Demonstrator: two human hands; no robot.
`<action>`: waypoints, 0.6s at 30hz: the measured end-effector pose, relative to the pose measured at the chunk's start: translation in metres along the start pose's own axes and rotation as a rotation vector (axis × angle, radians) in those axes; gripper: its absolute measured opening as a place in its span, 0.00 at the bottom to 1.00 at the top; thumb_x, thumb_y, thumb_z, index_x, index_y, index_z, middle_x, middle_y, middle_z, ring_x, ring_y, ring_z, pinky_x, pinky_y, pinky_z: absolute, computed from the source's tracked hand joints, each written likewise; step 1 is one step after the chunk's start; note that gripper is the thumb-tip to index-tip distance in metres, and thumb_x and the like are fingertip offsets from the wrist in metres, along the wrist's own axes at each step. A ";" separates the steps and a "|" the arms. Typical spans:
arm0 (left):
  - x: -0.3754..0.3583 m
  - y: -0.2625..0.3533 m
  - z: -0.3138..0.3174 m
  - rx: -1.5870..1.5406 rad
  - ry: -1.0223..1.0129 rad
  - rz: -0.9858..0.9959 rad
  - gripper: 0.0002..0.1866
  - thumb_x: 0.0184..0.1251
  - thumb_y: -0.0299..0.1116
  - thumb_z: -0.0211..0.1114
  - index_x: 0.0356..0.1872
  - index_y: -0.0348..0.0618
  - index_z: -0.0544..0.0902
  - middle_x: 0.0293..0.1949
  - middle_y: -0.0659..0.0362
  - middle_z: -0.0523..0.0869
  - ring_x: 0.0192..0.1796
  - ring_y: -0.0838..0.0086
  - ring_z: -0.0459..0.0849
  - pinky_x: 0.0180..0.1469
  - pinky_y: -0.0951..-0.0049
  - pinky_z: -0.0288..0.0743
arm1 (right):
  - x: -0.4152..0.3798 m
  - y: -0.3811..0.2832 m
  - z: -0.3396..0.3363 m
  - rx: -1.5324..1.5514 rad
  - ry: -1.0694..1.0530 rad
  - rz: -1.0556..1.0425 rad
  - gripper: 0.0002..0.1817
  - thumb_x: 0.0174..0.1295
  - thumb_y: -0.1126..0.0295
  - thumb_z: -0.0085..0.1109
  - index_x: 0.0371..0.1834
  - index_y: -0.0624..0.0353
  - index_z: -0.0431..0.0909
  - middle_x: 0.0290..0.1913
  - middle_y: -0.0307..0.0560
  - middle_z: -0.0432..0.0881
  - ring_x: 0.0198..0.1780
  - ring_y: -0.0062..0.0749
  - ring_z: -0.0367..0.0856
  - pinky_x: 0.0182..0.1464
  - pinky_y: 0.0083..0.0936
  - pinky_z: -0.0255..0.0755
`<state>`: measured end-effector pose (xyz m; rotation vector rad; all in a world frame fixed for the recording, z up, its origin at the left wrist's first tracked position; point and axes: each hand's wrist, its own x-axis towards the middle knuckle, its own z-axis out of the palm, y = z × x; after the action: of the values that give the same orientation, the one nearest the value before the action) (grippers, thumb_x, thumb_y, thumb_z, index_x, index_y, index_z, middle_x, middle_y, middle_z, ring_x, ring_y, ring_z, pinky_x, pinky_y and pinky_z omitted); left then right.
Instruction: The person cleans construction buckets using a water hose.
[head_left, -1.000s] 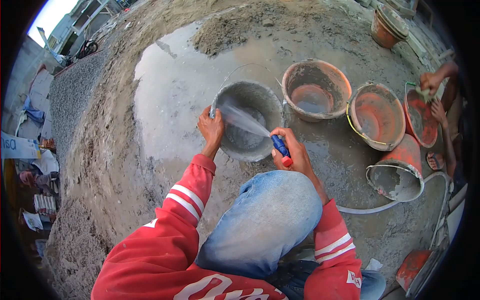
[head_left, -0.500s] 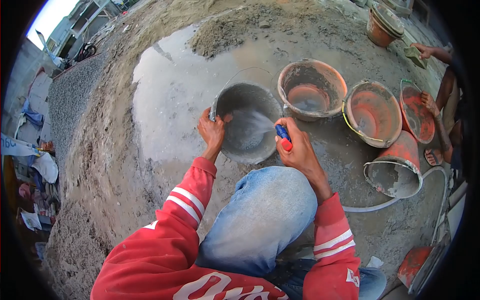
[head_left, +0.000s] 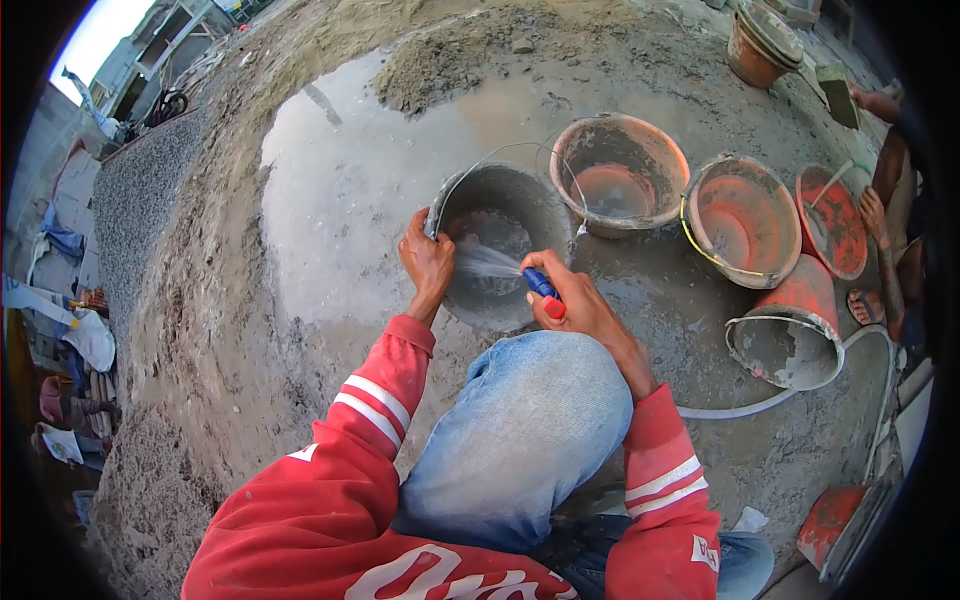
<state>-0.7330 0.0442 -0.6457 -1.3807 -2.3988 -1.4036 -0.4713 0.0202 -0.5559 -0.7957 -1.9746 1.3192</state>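
Note:
A grey, mortar-stained bucket with a wire handle stands in front of me, its mouth tilted toward me. My left hand grips its left rim, fingers partly hidden behind the wall. In my right hand is a blue and red hose nozzle, held over the bucket's right side. A fan of water sprays from it leftward into the bucket. Beside the bucket on the right stands an orange bucket coated with dried cement.
More cement-stained buckets stand right: one with a yellow handle, one lying tipped. A pale hose runs along the ground. At far right, a person's hand is by a red bucket. A puddle spreads left.
My right hand and the nozzle have moved left, further over the bucket, and the spray now hits nearer its left wall. The person at right has raised the block and shifted their other hand.

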 end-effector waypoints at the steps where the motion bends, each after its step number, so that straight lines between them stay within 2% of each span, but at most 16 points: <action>1: 0.000 -0.001 -0.001 0.008 0.001 0.006 0.24 0.48 0.24 0.60 0.52 0.37 0.83 0.35 0.41 0.87 0.38 0.49 0.87 0.46 0.57 0.78 | 0.000 0.000 0.001 -0.010 0.002 0.002 0.17 0.64 0.74 0.60 0.54 0.60 0.69 0.38 0.58 0.77 0.35 0.46 0.77 0.44 0.36 0.73; 3: -0.001 -0.003 -0.001 0.012 0.002 0.014 0.25 0.48 0.24 0.60 0.52 0.36 0.83 0.34 0.41 0.87 0.37 0.49 0.87 0.45 0.57 0.77 | 0.001 0.000 0.001 -0.019 0.005 0.005 0.17 0.64 0.74 0.60 0.54 0.60 0.69 0.37 0.58 0.77 0.34 0.45 0.76 0.43 0.36 0.73; 5: -0.002 -0.004 -0.002 0.014 0.005 0.023 0.25 0.47 0.24 0.60 0.52 0.36 0.82 0.33 0.41 0.87 0.37 0.49 0.86 0.45 0.57 0.77 | 0.002 -0.001 -0.002 -0.017 0.019 0.013 0.17 0.63 0.73 0.60 0.53 0.60 0.69 0.34 0.60 0.77 0.33 0.51 0.77 0.41 0.37 0.73; 6: -0.002 -0.004 -0.002 0.013 0.002 0.021 0.25 0.47 0.24 0.60 0.52 0.36 0.82 0.33 0.41 0.86 0.36 0.49 0.86 0.44 0.57 0.77 | 0.003 0.002 -0.002 -0.018 0.020 0.012 0.17 0.63 0.73 0.60 0.53 0.60 0.69 0.34 0.60 0.77 0.33 0.51 0.77 0.41 0.37 0.73; 8: -0.002 -0.003 -0.002 0.010 0.000 0.021 0.25 0.47 0.24 0.60 0.52 0.36 0.82 0.33 0.41 0.86 0.35 0.49 0.86 0.44 0.57 0.77 | 0.004 0.008 -0.002 -0.068 0.108 -0.032 0.16 0.63 0.74 0.60 0.53 0.60 0.69 0.33 0.63 0.77 0.33 0.59 0.78 0.39 0.40 0.73; 11: -0.001 -0.005 -0.001 0.004 0.008 0.023 0.24 0.48 0.25 0.60 0.52 0.36 0.82 0.32 0.41 0.86 0.34 0.48 0.86 0.43 0.57 0.77 | 0.004 0.004 -0.006 -0.076 0.122 -0.006 0.16 0.64 0.74 0.59 0.53 0.60 0.69 0.33 0.64 0.77 0.35 0.65 0.78 0.37 0.41 0.72; 15: 0.000 -0.004 0.000 -0.001 0.011 0.024 0.23 0.49 0.27 0.60 0.51 0.36 0.82 0.33 0.41 0.86 0.35 0.47 0.85 0.43 0.56 0.77 | 0.004 0.004 -0.004 -0.064 0.116 -0.007 0.16 0.64 0.74 0.59 0.53 0.60 0.69 0.33 0.64 0.77 0.34 0.64 0.77 0.37 0.42 0.72; 18: -0.001 -0.004 0.000 0.012 0.020 0.019 0.22 0.50 0.27 0.59 0.50 0.36 0.83 0.33 0.41 0.86 0.36 0.47 0.86 0.43 0.55 0.77 | 0.003 0.004 -0.004 -0.076 0.104 0.018 0.16 0.64 0.74 0.59 0.53 0.60 0.69 0.33 0.62 0.77 0.33 0.59 0.78 0.37 0.41 0.72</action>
<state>-0.7356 0.0431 -0.6490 -1.3757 -2.3714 -1.3892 -0.4696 0.0264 -0.5575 -0.9021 -1.9488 1.1943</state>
